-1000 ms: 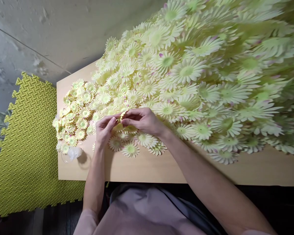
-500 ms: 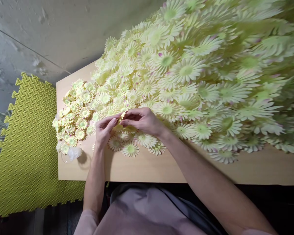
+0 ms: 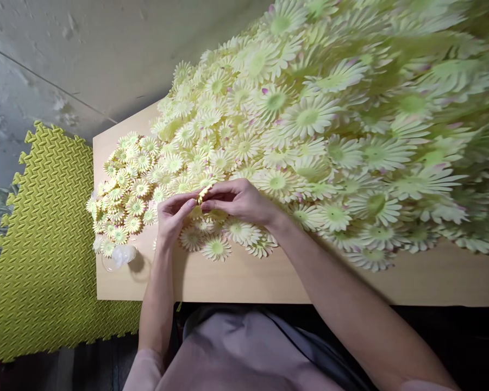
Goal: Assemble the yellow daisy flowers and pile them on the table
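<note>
A big heap of pale yellow artificial daisy heads (image 3: 309, 119) covers most of a light wooden table (image 3: 244, 279). My left hand (image 3: 171, 216) and my right hand (image 3: 238, 200) meet at the heap's near edge. Both pinch one small yellow flower piece (image 3: 204, 193) between their fingertips, fingers closed on it. Loose daisies (image 3: 218, 247) lie flat on the wood just under my hands. A smaller cluster of daisies (image 3: 126, 190) spreads toward the table's left end.
A small clear plastic item (image 3: 120, 255) sits by the table's left front corner. A yellow-green interlocking foam mat (image 3: 36, 239) covers the floor at left. Bare concrete floor (image 3: 85, 54) lies beyond. My lap in pale pink cloth (image 3: 236, 353) is below the table edge.
Hardly anything has moved. My fingers have shifted slightly on the flower piece, and the view has drifted a little.
</note>
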Action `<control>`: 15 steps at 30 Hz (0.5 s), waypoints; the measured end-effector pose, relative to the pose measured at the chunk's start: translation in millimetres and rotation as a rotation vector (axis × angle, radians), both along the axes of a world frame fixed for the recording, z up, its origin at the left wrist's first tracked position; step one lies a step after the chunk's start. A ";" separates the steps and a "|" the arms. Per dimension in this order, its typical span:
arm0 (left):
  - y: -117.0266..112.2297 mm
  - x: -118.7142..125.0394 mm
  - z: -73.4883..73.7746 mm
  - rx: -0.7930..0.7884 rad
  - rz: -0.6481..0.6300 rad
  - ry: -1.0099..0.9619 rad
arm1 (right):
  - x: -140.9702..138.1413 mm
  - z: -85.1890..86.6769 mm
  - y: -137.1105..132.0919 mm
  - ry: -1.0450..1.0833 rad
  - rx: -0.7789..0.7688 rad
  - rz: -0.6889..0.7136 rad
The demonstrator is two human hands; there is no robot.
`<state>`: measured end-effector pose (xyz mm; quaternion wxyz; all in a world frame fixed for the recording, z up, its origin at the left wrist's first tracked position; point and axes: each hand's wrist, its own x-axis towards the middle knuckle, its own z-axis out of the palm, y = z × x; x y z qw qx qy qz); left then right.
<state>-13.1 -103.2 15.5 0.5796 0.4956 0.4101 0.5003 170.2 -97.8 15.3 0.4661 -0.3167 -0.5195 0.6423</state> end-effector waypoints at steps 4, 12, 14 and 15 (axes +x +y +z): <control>1.6 -1.4 -1.4 0.016 -0.016 0.005 | 3.0 -1.1 0.2 -0.026 0.013 0.054; 2.5 -2.1 -6.8 0.042 -0.034 -0.007 | -1.7 0.6 -2.9 -0.047 0.031 -0.063; 2.3 -2.0 -6.9 0.052 -0.040 -0.002 | -3.0 0.4 -3.5 -0.049 0.043 -0.086; 2.1 -1.8 -6.6 0.053 -0.037 0.002 | -3.5 0.1 -3.7 -0.052 0.046 -0.092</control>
